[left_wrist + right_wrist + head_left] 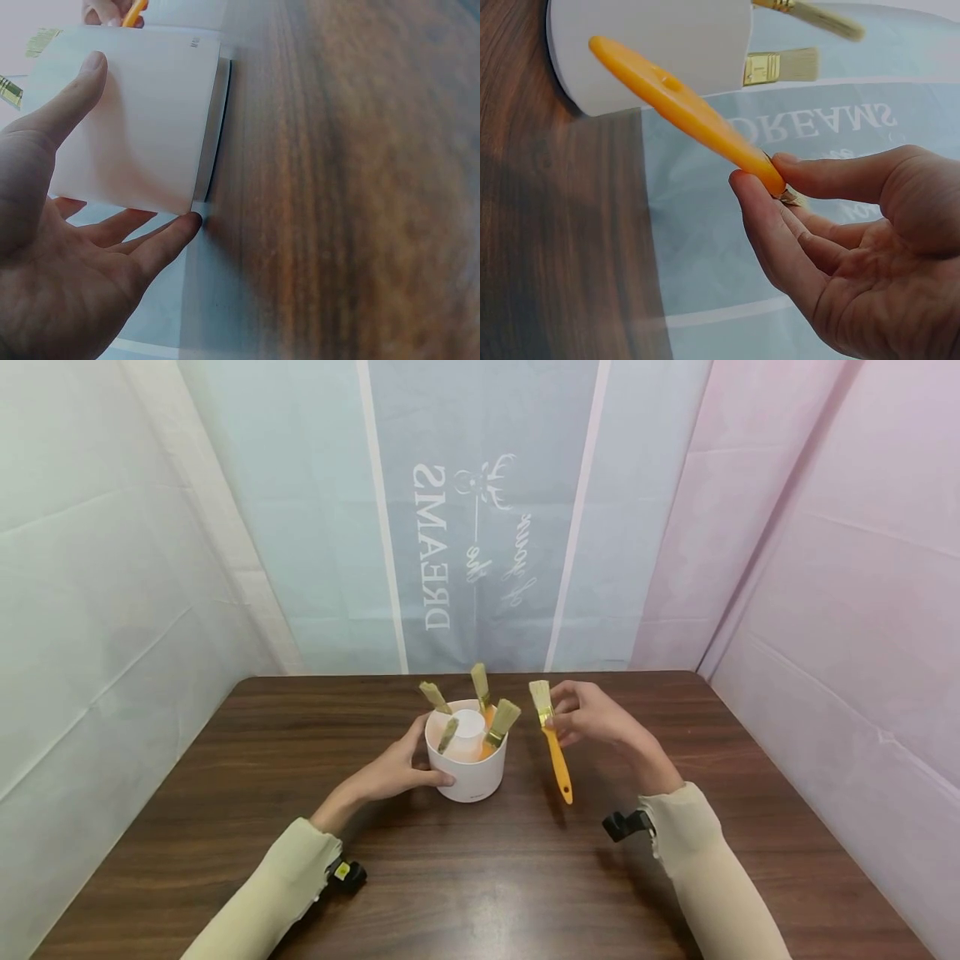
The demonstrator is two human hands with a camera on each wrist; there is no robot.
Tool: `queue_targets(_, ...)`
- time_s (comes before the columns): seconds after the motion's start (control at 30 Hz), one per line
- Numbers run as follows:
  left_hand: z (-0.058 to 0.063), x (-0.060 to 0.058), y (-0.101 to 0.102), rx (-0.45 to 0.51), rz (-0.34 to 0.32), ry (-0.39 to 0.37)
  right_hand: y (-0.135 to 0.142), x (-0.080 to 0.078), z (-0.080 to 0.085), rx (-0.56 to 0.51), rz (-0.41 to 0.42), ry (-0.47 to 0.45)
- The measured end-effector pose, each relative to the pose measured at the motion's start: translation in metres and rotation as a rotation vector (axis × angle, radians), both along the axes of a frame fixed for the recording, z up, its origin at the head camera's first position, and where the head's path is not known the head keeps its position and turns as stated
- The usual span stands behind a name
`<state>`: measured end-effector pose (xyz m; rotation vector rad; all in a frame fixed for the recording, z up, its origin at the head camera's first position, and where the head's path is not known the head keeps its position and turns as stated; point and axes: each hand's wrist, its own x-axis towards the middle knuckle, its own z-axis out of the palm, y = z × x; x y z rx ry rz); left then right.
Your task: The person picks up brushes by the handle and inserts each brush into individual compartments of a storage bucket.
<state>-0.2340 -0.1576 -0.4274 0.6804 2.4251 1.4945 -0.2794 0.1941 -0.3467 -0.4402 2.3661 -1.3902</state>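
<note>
A white round holder (pixel 472 781) with a raised centre post stands on the table. Several paintbrushes (pixel 504 720) lean in it, bristles up, their handles mostly hidden by its wall. My left hand (pixel 396 768) grips the holder's left side; in the left wrist view the thumb lies along the wall (pixel 150 112) and the fingers reach around the other side. Just right of the holder, my right hand (pixel 592 714) pinches a paintbrush (pixel 558 766) near its metal band, between thumb and fingertips. Its bristles point up, and its yellow handle (pixel 682 109) hangs down, apart from the holder.
The dark wooden table (pixel 480 885) extends around both arms. Behind it hangs a blue-grey cloth (pixel 330 527) with mirrored white lettering, and pale cloth walls (pixel 847 610) rise at both sides. A black wrist camera (pixel 626 825) sits at each sleeve.
</note>
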Motion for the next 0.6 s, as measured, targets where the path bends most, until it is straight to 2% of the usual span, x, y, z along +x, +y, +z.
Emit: queue_targets(0.6,-0.001,0.0,0.0,0.016,-0.006,-0.011,-0.009,0.018,0.024,-0.055,-0.032,0.065)
